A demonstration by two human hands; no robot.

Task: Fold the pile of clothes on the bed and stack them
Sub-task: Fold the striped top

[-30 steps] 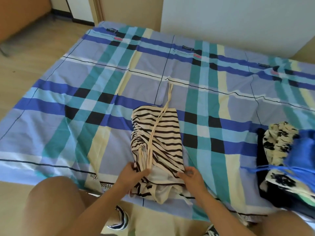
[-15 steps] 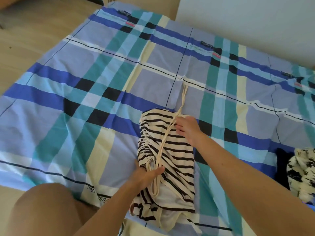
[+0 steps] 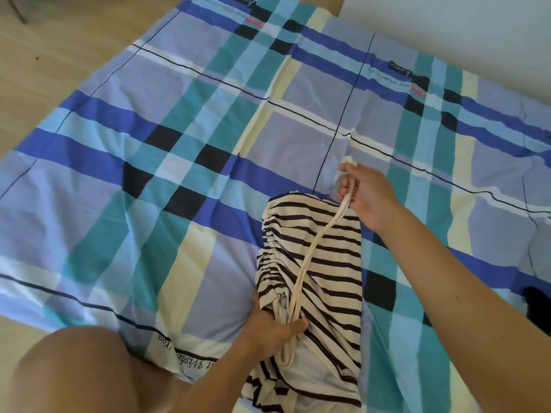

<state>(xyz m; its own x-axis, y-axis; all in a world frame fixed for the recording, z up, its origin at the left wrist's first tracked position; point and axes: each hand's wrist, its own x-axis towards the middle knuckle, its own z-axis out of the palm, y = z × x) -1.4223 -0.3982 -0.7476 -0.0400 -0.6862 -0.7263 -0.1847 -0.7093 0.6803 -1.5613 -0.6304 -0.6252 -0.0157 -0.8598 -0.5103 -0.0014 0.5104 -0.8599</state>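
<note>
A cream garment with black stripes (image 3: 325,257) lies lengthwise on the plaid bed sheet (image 3: 179,162), its near end hanging over the bed's front edge. A long cream strap (image 3: 310,257) runs along its top. My right hand (image 3: 365,192) pinches the strap's far end just beyond the garment's far edge, lifted a little off the sheet. My left hand (image 3: 272,326) grips the garment's gathered left side and the strap's near part by the front edge.
A dark garment (image 3: 536,308) shows at the right edge of the bed. My bare knee (image 3: 74,371) is at the lower left against the bed's front. Wooden floor (image 3: 44,55) lies left of the bed, and a white wall (image 3: 477,25) stands beyond it.
My right hand went from the garment's near end up to its far end and picked up the strap's tip. The left hand stayed at the near left side. The view shifted left.
</note>
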